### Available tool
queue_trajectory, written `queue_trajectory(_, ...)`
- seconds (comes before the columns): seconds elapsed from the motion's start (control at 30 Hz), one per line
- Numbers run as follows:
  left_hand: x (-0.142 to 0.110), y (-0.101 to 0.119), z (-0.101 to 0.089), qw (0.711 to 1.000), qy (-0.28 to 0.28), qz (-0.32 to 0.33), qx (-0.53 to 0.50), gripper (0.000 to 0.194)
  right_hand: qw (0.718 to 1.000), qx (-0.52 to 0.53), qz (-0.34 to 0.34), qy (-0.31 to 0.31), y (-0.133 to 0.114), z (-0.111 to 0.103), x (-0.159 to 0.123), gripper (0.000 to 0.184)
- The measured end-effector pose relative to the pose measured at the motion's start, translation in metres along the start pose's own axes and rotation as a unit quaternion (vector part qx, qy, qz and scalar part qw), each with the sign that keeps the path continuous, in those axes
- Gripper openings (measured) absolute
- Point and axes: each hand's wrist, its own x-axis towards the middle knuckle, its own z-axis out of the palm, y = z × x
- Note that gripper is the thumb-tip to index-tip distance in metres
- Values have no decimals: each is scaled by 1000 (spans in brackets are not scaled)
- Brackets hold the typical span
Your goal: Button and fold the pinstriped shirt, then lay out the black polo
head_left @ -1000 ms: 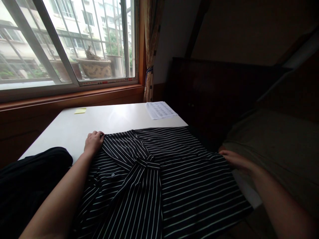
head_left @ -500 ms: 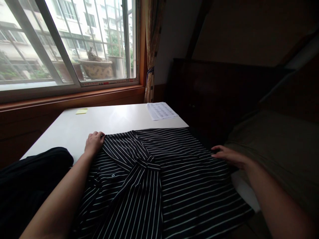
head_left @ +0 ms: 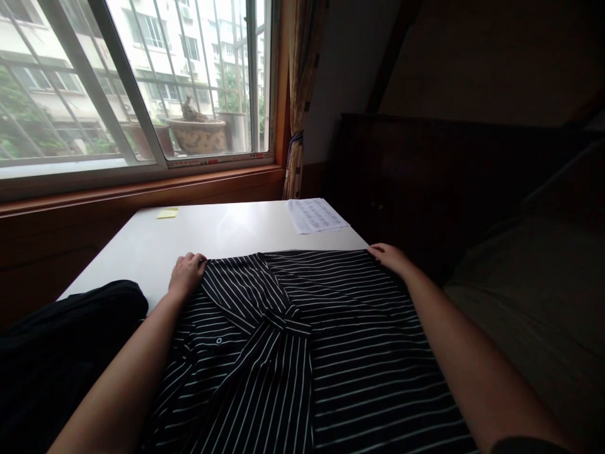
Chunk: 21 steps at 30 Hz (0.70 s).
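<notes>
- Dim room, barred sliding window (head_left: 125, 79) at upper left, patterned curtain (head_left: 297, 151) tied beside it.
- White table (head_left: 236, 230) across the middle of the frame.
- Black-and-white striped shirt (head_left: 359, 334) spread from centre to bottom edge; probably light, soft and limp, easily creased, best held by its far corners.
- Dark cloth heap (head_left: 80, 334) at lower left, apparently the main thing crowding the shirt.
- Left hand (head_left: 188, 274) left of centre, fingers curled around the shirt's far left corner.
- Right hand (head_left: 390, 257) right of centre, fingertips at the far right corner; pinching or merely resting, impossible to tell.
- Printed sheets (head_left: 317, 215) above centre, yellow sticky note (head_left: 167, 213) farther left, both apart from the fabric.
</notes>
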Motion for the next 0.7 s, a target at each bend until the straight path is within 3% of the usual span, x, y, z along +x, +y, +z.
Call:
queue_trajectory(0.13,1,-2,2,1000,2,4,-6,27,1000,-9,-24,-15,-17,28,28,36)
queue_trajectory(0.3,5,-6,2,1000,-1,9,-24,25,998,-5,-43,-48,-25,38,49,21)
queue_trajectory(0.5,11,-8,0,999,4,-19,-34,27,997,-20,-78,21,-23,32,67,26)
queue_trajectory(0.7,6,5,0,999,6,-36,2,25,986,-79,-126,76,-19,41,63,21)
